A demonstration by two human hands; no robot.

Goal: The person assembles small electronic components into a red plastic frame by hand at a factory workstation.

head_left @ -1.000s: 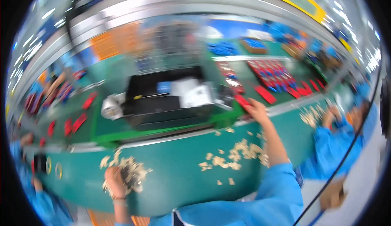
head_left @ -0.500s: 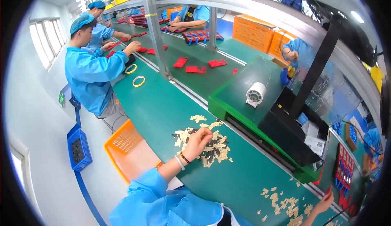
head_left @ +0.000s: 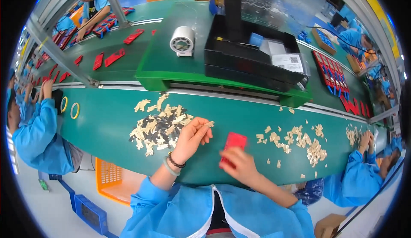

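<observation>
My left hand [head_left: 191, 138] pinches a small cream-coloured flat strip [head_left: 209, 124] between thumb and fingertips, just right of a heap of loose cream and black pieces [head_left: 150, 128]. My right hand [head_left: 242, 166] is closed on a flat red rectangular part [head_left: 236, 140] low over the green bench, its fingers slightly blurred and covering the part's lower end. The two hands are a short way apart. To the right of the red part, more cream pieces [head_left: 295, 139] lie scattered on the bench.
A raised green platform [head_left: 150, 73] holds a white fan [head_left: 182, 41] and a black bin [head_left: 252, 62]. Red parts [head_left: 114, 57] lie on the belt behind. Two tape rings [head_left: 75, 110] lie at left. Co-workers in blue [head_left: 43, 139] sit on both sides. An orange crate [head_left: 113, 180] stands below.
The view has swung right. My left hand has left the heap with a cream strip, and my right hand has brought the red part from the far right to in front of me.
</observation>
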